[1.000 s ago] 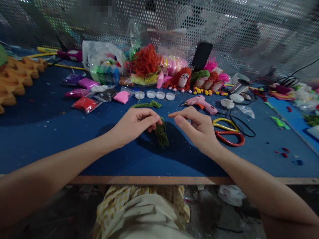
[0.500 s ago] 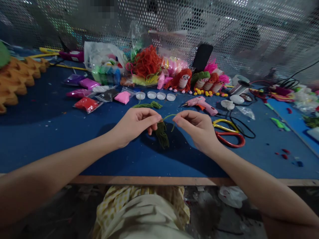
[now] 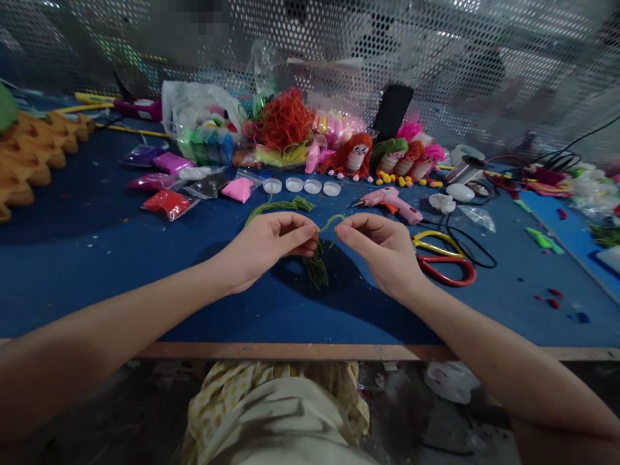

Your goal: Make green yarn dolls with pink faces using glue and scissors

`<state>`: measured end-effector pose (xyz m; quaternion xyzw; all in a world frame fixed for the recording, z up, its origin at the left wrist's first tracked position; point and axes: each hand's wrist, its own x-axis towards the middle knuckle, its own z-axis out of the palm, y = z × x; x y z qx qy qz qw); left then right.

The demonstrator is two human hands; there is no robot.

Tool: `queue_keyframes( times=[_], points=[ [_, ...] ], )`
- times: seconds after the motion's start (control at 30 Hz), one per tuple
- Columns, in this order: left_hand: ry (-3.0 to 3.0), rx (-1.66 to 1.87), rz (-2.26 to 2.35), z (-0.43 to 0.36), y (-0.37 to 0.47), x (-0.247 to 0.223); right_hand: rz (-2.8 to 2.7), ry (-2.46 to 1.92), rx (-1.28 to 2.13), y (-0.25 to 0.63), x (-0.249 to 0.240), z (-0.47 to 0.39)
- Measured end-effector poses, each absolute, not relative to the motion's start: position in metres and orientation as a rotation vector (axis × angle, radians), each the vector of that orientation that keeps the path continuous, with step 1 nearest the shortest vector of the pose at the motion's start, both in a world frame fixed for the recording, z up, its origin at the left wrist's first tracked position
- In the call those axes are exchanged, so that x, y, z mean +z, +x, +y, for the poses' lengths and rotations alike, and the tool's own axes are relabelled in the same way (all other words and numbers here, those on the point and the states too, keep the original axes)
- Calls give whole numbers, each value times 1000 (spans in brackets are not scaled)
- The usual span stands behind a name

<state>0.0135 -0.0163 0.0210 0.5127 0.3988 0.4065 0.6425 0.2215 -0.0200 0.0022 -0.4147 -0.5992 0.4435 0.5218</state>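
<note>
My left hand (image 3: 274, 244) is closed around the top of a bundle of dark green yarn (image 3: 316, 268), whose loose ends hang below the fingers. A single light green yarn strand (image 3: 331, 221) arches from there to my right hand (image 3: 375, 248), which pinches its other end between thumb and forefinger. Behind my left hand lies more green yarn (image 3: 285, 205) on the blue table. Part of the bundle is hidden by the left fingers.
A pink glue gun (image 3: 394, 205) and red-and-yellow-handled scissors (image 3: 448, 271) lie right of my hands. Behind are white round caps (image 3: 312, 186), bags of coloured clay (image 3: 169, 201), orange yarn (image 3: 285, 119) and yarn-haired dolls (image 3: 358, 158). An orange egg-tray-like piece (image 3: 39, 148) is far left.
The strand between my hands has gone from nearly straight to a slack, raised curve. My left fingers have curled in more, and the yarn behind that hand has shifted slightly.
</note>
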Motion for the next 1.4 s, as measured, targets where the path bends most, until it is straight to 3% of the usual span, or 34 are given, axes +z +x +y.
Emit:
queue_keyframes(
  times=[0.47, 0.97, 1.4],
  points=[
    [1406, 947, 946, -22, 13, 18, -1657, -955, 931, 218, 10, -30],
    [1301, 911, 864, -22, 13, 16, -1497, -840, 1300, 220, 1, -26],
    [1305, 825, 877, -27, 14, 23, -1348, -791, 1411, 216, 4, -29]
  ],
)
